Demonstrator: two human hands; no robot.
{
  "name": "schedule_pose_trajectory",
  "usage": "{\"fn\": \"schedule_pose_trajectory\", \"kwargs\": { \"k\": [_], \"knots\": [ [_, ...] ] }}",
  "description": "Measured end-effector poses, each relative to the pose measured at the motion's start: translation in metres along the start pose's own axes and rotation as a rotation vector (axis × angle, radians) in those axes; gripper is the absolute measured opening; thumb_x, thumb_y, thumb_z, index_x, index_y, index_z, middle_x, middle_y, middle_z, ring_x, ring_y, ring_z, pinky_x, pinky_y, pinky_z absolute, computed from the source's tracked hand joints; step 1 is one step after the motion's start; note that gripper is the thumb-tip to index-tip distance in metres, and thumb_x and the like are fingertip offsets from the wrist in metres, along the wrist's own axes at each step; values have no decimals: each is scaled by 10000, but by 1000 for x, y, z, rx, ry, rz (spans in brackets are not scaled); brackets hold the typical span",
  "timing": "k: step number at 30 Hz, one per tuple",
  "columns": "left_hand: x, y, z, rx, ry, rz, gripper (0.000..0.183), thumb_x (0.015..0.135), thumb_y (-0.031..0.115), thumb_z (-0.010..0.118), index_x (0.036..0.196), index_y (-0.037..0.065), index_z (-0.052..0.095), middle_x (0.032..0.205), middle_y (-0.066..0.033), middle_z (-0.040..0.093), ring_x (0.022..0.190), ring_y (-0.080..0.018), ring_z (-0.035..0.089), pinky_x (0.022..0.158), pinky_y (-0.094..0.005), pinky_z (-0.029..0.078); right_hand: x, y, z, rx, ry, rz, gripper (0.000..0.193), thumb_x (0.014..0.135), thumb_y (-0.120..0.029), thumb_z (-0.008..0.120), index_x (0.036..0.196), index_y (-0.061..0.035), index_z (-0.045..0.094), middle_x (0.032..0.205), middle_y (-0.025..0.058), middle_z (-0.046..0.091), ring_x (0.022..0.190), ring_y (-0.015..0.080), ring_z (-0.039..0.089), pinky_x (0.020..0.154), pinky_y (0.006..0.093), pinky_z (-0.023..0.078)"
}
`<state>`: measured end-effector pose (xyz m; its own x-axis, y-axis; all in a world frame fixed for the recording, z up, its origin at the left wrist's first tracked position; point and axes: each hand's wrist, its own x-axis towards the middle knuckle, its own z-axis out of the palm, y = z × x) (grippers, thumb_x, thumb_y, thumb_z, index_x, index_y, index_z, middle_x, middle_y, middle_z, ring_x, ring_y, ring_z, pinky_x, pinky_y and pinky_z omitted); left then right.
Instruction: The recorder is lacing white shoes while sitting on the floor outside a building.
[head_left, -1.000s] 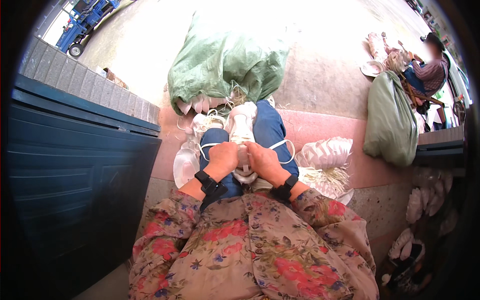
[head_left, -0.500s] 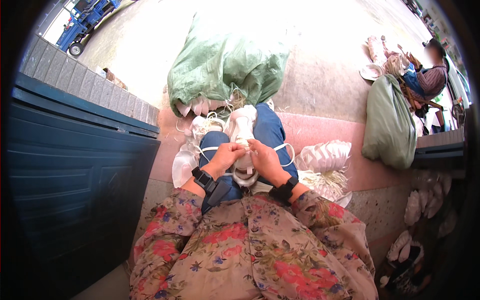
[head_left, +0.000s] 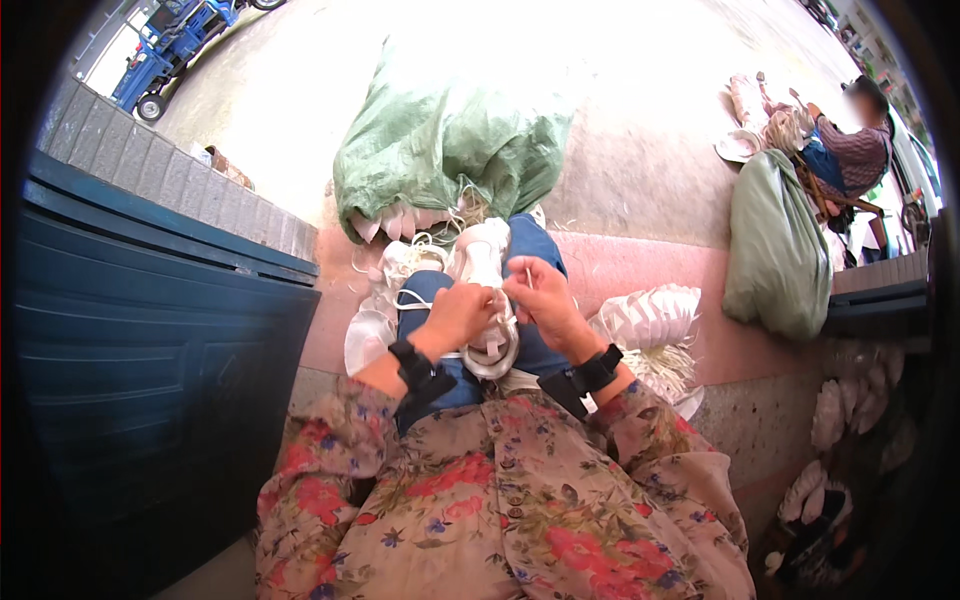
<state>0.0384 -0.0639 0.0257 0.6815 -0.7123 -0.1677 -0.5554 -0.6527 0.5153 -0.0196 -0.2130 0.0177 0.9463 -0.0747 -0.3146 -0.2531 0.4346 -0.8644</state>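
A white shoe [head_left: 484, 248] lies lengthwise between my knees, its heel opening toward me. Over its middle, my left hand [head_left: 462, 316] is closed with the fingertips pinched on a white shoelace [head_left: 415, 299], which loops out beside my left knee. My right hand [head_left: 545, 305] is raised just right of the shoe, thumb and fingers brought together. A thin pale lace end shows at its fingertips. The fingers hide the part of the lace between the two hands and some of the shoe's top.
A big green sack [head_left: 450, 150] of shoe parts stands ahead. White shoe pieces [head_left: 650, 318] are stacked right of my knee; more white shoes [head_left: 408, 258] lie left. A blue door [head_left: 160, 370] borders my left. A second sack [head_left: 778, 250] and a seated person [head_left: 850, 150] are at right.
My right hand has moved away from the left, up and to the right, and turned its palm more upward. The lace loop beside my right knee no longer shows.
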Motion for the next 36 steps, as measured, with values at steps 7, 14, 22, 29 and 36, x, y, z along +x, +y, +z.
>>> {"fn": "schedule_pose_trajectory", "kwargs": {
  "k": [7, 14, 22, 29, 36],
  "knots": [
    [45, -22, -198, -1163, 593, 30, 198, 847, 159, 531, 953, -7, 555, 667, 20, 503, 583, -46, 441, 546, -169, 368, 0, -4, -9, -698, 148, 26, 251, 870, -169, 446, 1011, 34, 490, 749, 145, 536, 692, 239, 533, 653, 342, 428],
    [5, -34, -237, -1120, 648, -116, 254, 853, 218, 548, 960, -13, 537, 670, -3, 503, 612, -79, 447, 568, -205, 378, -7, 33, -7, -987, -50, -341, 153, 798, -128, 515, 851, -36, 624, 737, 168, 536, 728, 335, 528, 670, 385, 425],
    [-12, -50, -244, -1145, 674, -108, 267, 854, 231, 544, 981, -5, 539, 711, -9, 534, 634, -80, 471, 576, -208, 386, 6, 36, 2, -1328, -79, -351, 131, 747, -129, 542, 784, -44, 635, 739, 167, 543, 735, 335, 531, 668, 405, 425],
    [1, -57, -142, -83, 607, -249, 390, 752, 174, 580, 1101, 25, 493, 990, -174, 574, 903, -280, 555, 779, -369, 422, 16, 41, 4, -1122, -88, -279, 117, 727, -92, 533, 736, -22, 626, 751, 193, 562, 748, 368, 536, 664, 426, 426],
    [-42, -10, 24, 291, 285, 73, 179, 636, 145, 602, 802, 81, 616, 1114, -135, 453, 1087, -357, 373, 813, -463, 341, 12, 45, 10, -1102, -45, -368, 84, 706, -37, 505, 780, -2, 526, 723, 211, 562, 747, 380, 544, 647, 453, 425]
  ]
}}
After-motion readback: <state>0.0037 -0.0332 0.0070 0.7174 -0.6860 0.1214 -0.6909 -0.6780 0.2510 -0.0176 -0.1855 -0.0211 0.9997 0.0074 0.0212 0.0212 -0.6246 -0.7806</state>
